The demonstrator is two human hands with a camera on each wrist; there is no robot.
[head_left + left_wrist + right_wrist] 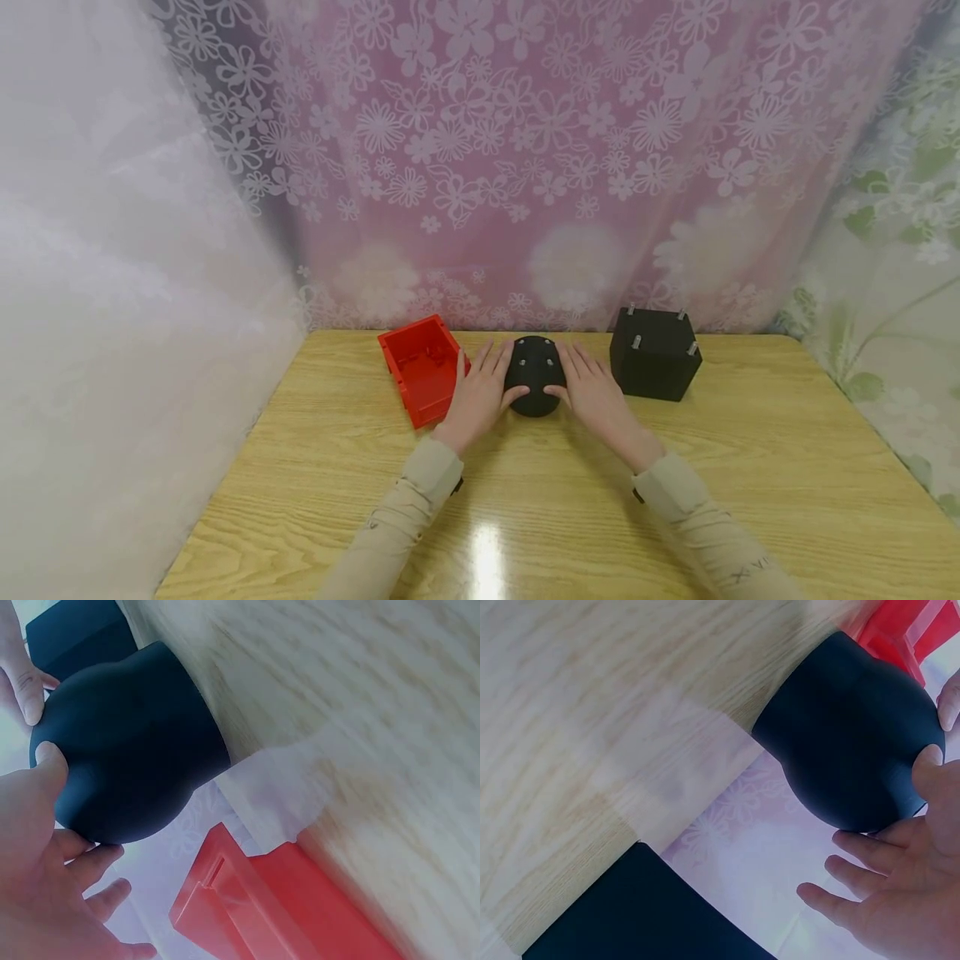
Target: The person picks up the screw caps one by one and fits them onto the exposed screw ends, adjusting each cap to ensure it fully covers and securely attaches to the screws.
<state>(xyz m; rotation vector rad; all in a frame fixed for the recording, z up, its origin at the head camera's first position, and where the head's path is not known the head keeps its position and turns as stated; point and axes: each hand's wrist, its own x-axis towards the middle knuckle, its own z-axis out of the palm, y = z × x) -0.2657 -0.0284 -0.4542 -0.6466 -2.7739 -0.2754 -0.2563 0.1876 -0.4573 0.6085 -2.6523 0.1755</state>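
A black rounded pot-like object (534, 377) stands on the table between my hands, with several small metal pegs on its top. In the left wrist view the black object (127, 742) shows a smooth bulging body and a narrower base. My left hand (482, 395) grips its left side, thumb on the near face and the other fingers spread along the side. On the right side my right hand (596, 393) holds it likewise, and its thumb (928, 769) lies on the bulge. Parts of the fingers are hidden behind the body.
Left of my left hand, a red open bin (427, 398) with small red pieces inside sits tilted towards the hand. A black box (654, 367) with metal pegs at its top corners stands at the right. Behind the wooden table (555, 508) hangs a pink flowered curtain (525, 167).
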